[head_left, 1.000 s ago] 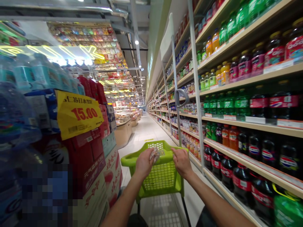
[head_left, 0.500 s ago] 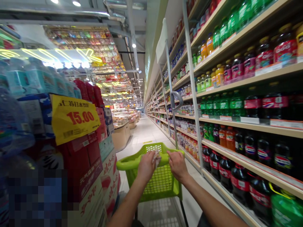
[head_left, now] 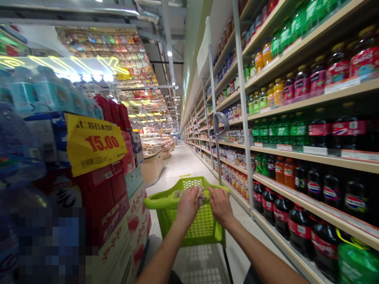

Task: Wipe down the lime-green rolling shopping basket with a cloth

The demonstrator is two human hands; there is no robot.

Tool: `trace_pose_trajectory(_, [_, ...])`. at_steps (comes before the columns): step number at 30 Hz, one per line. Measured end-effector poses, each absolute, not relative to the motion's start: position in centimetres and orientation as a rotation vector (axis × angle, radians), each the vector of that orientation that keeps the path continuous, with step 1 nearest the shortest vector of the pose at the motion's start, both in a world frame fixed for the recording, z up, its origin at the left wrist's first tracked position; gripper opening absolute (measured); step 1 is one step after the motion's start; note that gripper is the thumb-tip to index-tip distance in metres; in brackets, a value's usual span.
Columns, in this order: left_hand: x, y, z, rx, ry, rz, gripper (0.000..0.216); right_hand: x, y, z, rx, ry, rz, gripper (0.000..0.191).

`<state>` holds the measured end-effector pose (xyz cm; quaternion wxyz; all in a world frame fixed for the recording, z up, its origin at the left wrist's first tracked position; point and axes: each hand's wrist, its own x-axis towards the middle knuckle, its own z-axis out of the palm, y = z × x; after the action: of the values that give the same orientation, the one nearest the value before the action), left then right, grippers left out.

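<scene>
A lime-green shopping cart (head_left: pixel 174 225) with a perforated plastic basket stands in front of me. My left hand (head_left: pixel 188 203) is closed on a crumpled whitish tissue (head_left: pixel 201 195), which it presses against the cart's handle bar (head_left: pixel 161 201). Just to its right, my right hand (head_left: pixel 220 206) is wrapped round the right part of the same bar. Only a small gap parts the two hands. The cart's lower rack shows dimly below the basket, between my forearms.
Shelves of bottled drinks (head_left: pixel 299 150) line the right side, with a metal post carrying a grey loop handle (head_left: pixel 220 123) beside them. Stacked drink cartons (head_left: pixel 114 197) with a yellow price sign (head_left: pixel 96 144) crowd the left. A tiled aisle (head_left: pixel 174 163) runs ahead past display bins (head_left: pixel 152 165).
My left hand has slid slightly right along the handle with the tissue, uncovering a label on the bar. My right hand keeps its hold. The view has shifted a little.
</scene>
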<state>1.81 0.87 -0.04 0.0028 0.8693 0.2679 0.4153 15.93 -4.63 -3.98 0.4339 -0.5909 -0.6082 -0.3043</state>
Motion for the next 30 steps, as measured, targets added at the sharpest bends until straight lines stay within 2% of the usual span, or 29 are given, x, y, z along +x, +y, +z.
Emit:
trace_pose_trajectory(6, [-4.9,5.1,-0.5,2.530,1.158,1.488,0.027,15.7,-4.7,-4.0,-1.485,-1.485,-0.718,0.037])
trace_pose_trajectory(14, [2.3,-0.3,-0.8,2.801,0.708,1.387,0.023,16.4,-4.7,-4.2,-1.478,-1.512,-0.776,0.036])
trace_pose_trajectory(21, [-2.9,3.2,0.1,2.521,1.136,1.442,0.019,16.5,-4.9,-4.1,-1.476,-1.493,-0.793,0.036])
trace_pose_trajectory(24, [-1.5,2.0,0.9,2.582,1.030,1.362,0.023,16.2,-4.7,-4.2,-1.462,-1.459,-0.773,0.036])
trace_pose_trajectory(27, [2.0,-0.4,1.1,2.683,0.913,1.302,0.036,16.4,-4.7,-4.3,-1.444,-1.475,-0.753,0.037])
trace_pose_trajectory(30, [3.6,-1.7,0.8,2.760,0.860,1.248,0.026,17.1,-4.7,-4.4,-1.437,-1.503,-0.763,0.037])
